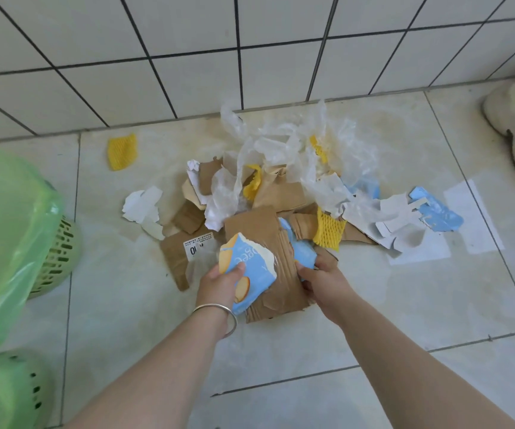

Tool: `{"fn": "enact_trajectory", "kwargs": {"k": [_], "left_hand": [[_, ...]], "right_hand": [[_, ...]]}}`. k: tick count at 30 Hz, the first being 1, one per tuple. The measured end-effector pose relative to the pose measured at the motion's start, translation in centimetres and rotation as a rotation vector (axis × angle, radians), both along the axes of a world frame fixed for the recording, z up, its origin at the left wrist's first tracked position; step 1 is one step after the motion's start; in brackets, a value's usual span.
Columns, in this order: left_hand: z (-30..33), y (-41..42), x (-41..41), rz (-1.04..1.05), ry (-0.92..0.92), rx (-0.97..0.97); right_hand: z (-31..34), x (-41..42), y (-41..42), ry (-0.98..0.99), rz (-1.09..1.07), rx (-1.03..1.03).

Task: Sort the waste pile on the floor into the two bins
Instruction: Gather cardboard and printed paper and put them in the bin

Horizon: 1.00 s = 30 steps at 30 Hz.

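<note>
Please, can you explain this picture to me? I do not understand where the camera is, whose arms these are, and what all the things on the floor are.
The camera sits on a person's head and looks down, so the two arms are that person's own. No machine is here.

On the tiled floor by the wall lies a waste pile: brown cardboard pieces, crumpled clear plastic film, torn white paper, yellow foam nets, and one more yellow foam net lying apart.

The left hand, with a bangle on its wrist, holds a torn blue package piece. The right hand grips another blue scrap at the edge of a large cardboard sheet.

At the left stand two green bins, one lined with a green bag.
</note>
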<state>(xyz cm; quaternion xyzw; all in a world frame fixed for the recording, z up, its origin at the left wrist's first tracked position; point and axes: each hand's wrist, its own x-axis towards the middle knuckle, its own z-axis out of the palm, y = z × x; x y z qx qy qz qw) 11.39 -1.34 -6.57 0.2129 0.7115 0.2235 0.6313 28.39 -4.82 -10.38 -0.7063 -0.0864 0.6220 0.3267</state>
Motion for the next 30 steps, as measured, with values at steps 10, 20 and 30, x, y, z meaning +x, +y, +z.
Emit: {"fn": "enact_trajectory", "kwargs": {"k": [10,20,30], "left_hand": [[1.9,-1.9,-0.6,-0.144,0.113,0.105],[11.0,-2.0,-6.3,-0.246,0.127,0.286],[23.3,-4.6,-20.5,-0.305,0.34,0.477]], "right_hand": [[3.1,-2.4,-2.7,0.071,-0.024,-0.008],[12.5,-7.4,-2.7,0.082,-0.024,0.209],[24.9,-20.1,-2.8,-0.003,0.321,0.384]]}}
